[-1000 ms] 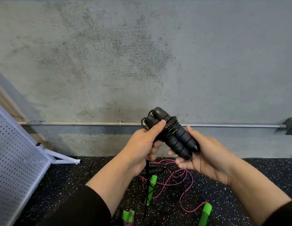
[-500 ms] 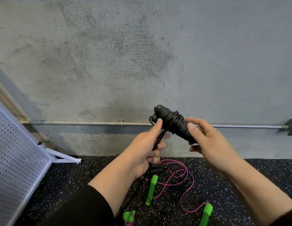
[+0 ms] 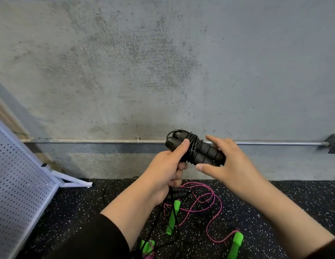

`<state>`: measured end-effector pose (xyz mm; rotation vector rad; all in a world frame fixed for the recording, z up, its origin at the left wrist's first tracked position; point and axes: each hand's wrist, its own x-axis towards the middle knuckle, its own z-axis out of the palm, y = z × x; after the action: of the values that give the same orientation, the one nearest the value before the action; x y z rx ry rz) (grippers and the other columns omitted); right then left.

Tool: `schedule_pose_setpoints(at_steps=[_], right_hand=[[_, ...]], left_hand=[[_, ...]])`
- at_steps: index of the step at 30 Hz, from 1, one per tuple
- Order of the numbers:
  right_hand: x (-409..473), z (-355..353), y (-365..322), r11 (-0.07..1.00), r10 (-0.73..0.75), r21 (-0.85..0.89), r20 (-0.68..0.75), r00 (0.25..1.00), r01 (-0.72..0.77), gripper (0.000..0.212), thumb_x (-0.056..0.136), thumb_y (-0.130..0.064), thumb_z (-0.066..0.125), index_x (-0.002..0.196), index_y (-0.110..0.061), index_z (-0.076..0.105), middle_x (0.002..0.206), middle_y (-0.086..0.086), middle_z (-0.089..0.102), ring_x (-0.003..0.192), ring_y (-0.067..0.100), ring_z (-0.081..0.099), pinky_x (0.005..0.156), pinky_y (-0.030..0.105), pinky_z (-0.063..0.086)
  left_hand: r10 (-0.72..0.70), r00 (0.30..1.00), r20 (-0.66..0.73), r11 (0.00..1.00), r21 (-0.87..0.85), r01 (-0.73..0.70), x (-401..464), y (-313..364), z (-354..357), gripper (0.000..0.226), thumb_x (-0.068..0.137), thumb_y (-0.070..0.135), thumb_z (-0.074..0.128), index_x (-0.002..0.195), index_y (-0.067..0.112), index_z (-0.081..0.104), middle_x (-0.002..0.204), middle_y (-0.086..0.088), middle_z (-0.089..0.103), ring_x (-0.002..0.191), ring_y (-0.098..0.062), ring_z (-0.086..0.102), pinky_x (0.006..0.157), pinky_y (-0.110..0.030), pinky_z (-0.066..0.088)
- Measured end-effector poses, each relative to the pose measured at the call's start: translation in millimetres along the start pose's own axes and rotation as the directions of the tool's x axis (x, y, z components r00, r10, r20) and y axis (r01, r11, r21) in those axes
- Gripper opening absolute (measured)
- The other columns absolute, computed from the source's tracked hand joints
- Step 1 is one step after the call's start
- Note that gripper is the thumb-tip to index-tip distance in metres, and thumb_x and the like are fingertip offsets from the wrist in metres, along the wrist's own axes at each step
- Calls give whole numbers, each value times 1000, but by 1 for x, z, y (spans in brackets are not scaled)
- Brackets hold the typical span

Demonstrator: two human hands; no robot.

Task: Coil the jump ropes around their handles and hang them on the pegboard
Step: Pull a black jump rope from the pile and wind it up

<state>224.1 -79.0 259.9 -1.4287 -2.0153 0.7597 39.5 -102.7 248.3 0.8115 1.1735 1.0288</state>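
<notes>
A black jump rope has its two foam handles held side by side with black cord wound round their middle. My left hand grips the handles' left end, thumb laid on top, and loose cord hangs down from it to the floor. My right hand holds the right end of the handles between thumb and fingers. A white pegboard leans at the far left. On the floor below lie a pink rope with green handles and another pair of black handles.
A grey concrete wall fills the back, with a metal pipe running along it near the floor. The floor is black speckled rubber. A small green and pink bundle lies at the bottom edge. The pegboard's white foot juts onto the floor.
The handles have turned from pointing down-right to lying nearly level. My right hand shifted from cupping them underneath to gripping their right end from above; more cord sits wound on them.
</notes>
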Motion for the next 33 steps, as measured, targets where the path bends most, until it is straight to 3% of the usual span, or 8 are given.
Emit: schedule_pose_setpoints(at_steps=[3, 6, 8, 12, 18, 22, 27, 33], right_hand=[[-1, -8, -1, 933, 147, 314, 113, 983, -176, 49, 82, -66, 67, 119, -33, 69, 112, -6, 73, 103, 15, 69, 92, 31, 56], [-5, -11, -4, 520, 242, 693, 440, 865, -499, 62, 96, -63, 43, 120, -12, 70, 107, 23, 74, 84, 36, 70, 81, 45, 63], [-7, -13, -5, 452, 213, 680, 546, 810, -577, 61, 98, -57, 43, 122, -6, 67, 101, 29, 71, 70, 34, 64, 61, 37, 63], [-3, -10, 1, 534, 207, 700, 435, 876, -474, 50, 97, -53, 50, 116, -12, 72, 92, 20, 67, 62, 23, 52, 49, 26, 49], [2, -5, 5, 877, 188, 451, -3, 982, -166, 17, 102, -35, 55, 114, -34, 67, 99, -1, 70, 67, 11, 55, 69, 35, 55], [2, 1, 4, 956, 95, 286, -66, 993, -72, 36, 96, -30, 65, 131, -31, 56, 96, 5, 66, 64, -1, 54, 63, 14, 46], [1, 11, 2, 991, 52, 127, -63, 997, -44, 70, 80, -30, 85, 141, -32, 52, 116, -13, 52, 117, 11, 54, 107, 29, 41], [-2, 6, -5, 974, 94, 209, -39, 995, -83, 51, 78, -45, 81, 125, -36, 61, 113, -17, 62, 95, -6, 61, 81, 9, 47]], left_hand=[[77, 996, 34, 996, 42, -79, -2, 2, -2, 37, 93, 55, 63, 84, 21, 54, 69, 3, 40, 51, -9, 20, 44, -23, 19], [116, 992, 49, 990, 76, -119, -2, 3, -2, 33, 95, 51, 62, 83, 21, 56, 71, 2, 43, 51, -9, 23, 44, -21, 23], [122, 991, 56, 988, 91, -127, -3, 4, -2, 33, 96, 51, 62, 82, 21, 58, 71, 1, 44, 50, -9, 24, 44, -21, 25], [110, 993, 46, 988, 105, -115, -3, 5, -4, 33, 94, 49, 66, 91, 17, 60, 73, 1, 46, 49, -9, 24, 43, -20, 26], [8, 1000, -9, 993, 121, -6, -3, 5, -3, 48, 88, 56, 69, 115, 16, 71, 68, 5, 44, 48, -7, 26, 42, -20, 24], [-13, 999, 37, 989, 147, 8, -6, 3, 3, 51, 88, 59, 68, 119, 19, 68, 75, 4, 48, 49, -7, 27, 44, -21, 23], [-34, 999, 26, 999, -10, 34, -4, 0, 5, 52, 85, 64, 68, 109, 18, 66, 69, 6, 47, 49, -6, 23, 43, -21, 18], [28, 999, 19, 999, -46, -27, -5, 3, 6, 34, 91, 51, 65, 86, 20, 54, 66, 5, 42, 48, -8, 21, 41, -21, 17]])
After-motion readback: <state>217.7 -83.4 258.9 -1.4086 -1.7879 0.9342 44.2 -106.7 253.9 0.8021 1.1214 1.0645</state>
